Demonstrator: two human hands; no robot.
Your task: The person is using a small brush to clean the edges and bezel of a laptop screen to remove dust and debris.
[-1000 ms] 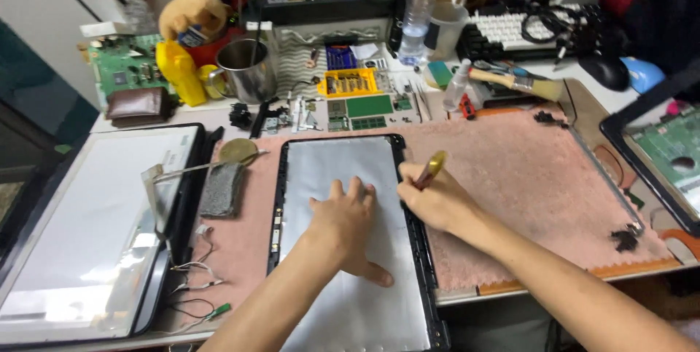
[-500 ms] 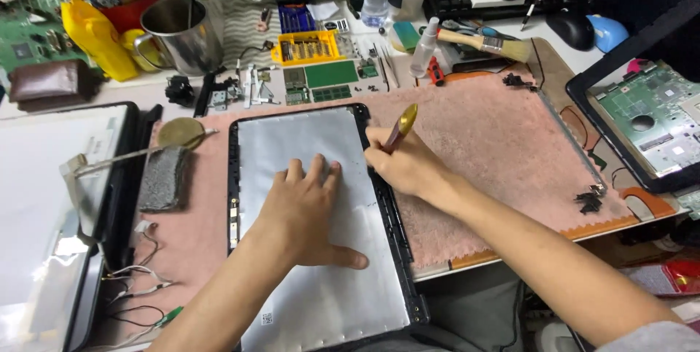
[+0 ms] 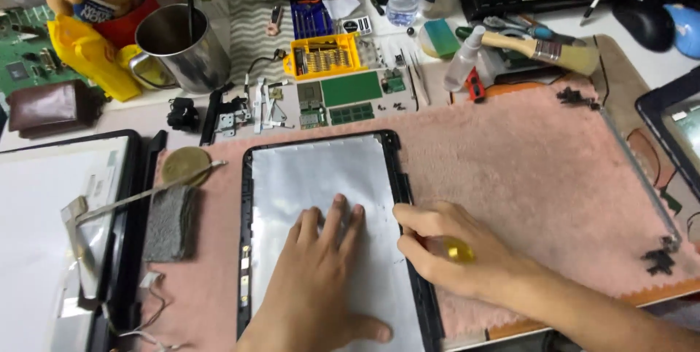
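Left hand (image 3: 321, 279) lies flat, fingers spread, on a silvery panel (image 3: 321, 177) in a black frame — on a pink mat (image 3: 525, 177). Right hand (image 3: 452, 250) grips a yellow-handled tool (image 3: 459, 251) at the frame's right edge.

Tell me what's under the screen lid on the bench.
A pink fleece mat lies under the lid and shows around it. The left hand presses flat on the lid's silver back; the right hand holds a yellow-handled tool at its right edge. The mat beneath the lid is hidden.
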